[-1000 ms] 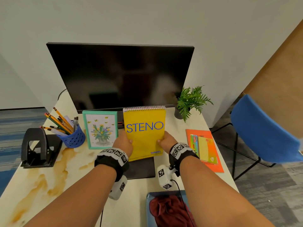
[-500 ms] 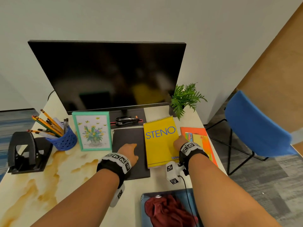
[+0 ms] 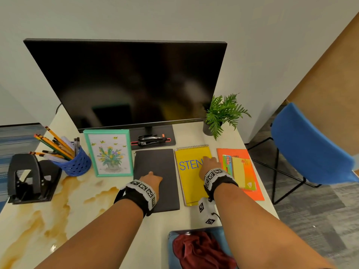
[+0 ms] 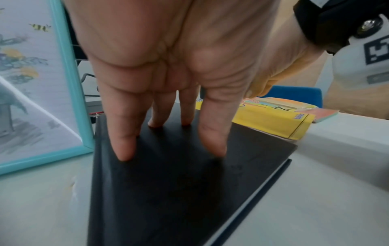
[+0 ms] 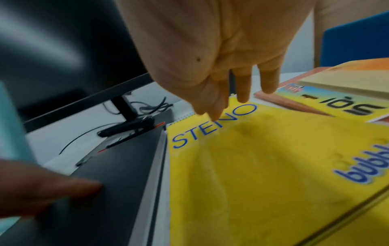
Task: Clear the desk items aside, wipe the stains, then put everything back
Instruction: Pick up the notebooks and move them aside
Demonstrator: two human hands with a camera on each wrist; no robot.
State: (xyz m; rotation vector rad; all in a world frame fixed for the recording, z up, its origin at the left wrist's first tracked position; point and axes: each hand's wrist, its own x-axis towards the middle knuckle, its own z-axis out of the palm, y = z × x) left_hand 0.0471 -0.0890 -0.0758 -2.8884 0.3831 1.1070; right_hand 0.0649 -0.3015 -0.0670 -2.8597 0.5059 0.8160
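A stained tabletop (image 3: 48, 216) fills the lower left of the frame. At centre, the left hand (image 3: 150, 182) rests flat, its grip released, on a black notebook (image 3: 157, 166). The right hand (image 3: 209, 166), fingers straight, touches the yellow pad (image 3: 189, 183) beside it.

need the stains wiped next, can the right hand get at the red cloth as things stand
Probably yes. The right hand lies flat and holds nothing on the yellow steno pad, and the red cloth sits uncovered in the blue tray at the near desk edge, below that forearm. Nothing lies between; pulling the arm back should reach it.
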